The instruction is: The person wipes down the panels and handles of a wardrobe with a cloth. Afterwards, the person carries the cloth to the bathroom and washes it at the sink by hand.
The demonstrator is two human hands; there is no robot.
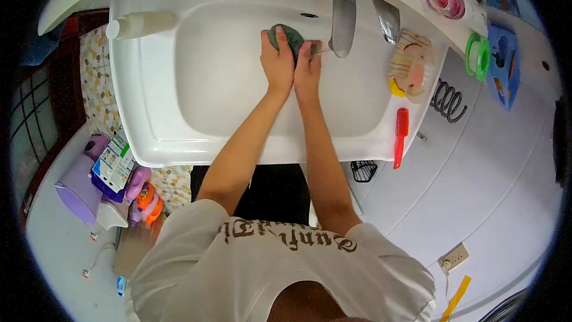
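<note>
Over the white sink point(208, 101), my left hand point(278, 64) is closed on a crumpled dark green cloth point(290, 38). My right hand point(307, 71) presses against the cloth's lower right side, with its fingers curled at the edge. Both wrists are close together. Just right of the hands, the grey metal faucet point(344, 24) reaches over the basin, and a thin streak that looks like water shows beside its spout. Part of the cloth is hidden under the fingers.
A pale bottle point(143, 25) lies on the sink's left ledge. On the right ledge are a red brush point(401, 134) and a striped item point(409, 62). A green roll point(478, 56) is farther right. Purple containers point(80, 188) stand lower left.
</note>
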